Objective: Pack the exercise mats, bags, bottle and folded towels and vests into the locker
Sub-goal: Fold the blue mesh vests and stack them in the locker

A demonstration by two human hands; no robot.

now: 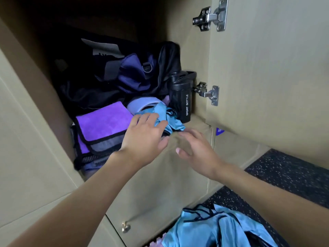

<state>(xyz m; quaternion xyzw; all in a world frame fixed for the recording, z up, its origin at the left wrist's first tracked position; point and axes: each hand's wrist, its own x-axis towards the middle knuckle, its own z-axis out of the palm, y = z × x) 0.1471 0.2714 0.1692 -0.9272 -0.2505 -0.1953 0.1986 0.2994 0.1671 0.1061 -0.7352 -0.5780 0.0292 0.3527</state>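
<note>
Inside the open locker (192, 122) lie a black and purple bag (124, 75), a stack of folded purple and grey towels (101, 129), a rolled lilac mat (144, 104) and a black bottle (181, 100) marked SPORT BOTTLE, upright at the right wall. A folded light-blue vest (167, 116) sits at the locker's front edge beside the bottle. My left hand (144, 138) lies on the vest and the towel's edge with fingers spread. My right hand (195, 150) hovers just outside the front edge, fingers relaxed, holding nothing.
The locker door (267, 68) stands open to the right on two metal hinges. Below is a shut locker door with a small knob (126, 227). More light-blue vests (219, 229) lie on the dark speckled floor (284, 175) at the bottom right.
</note>
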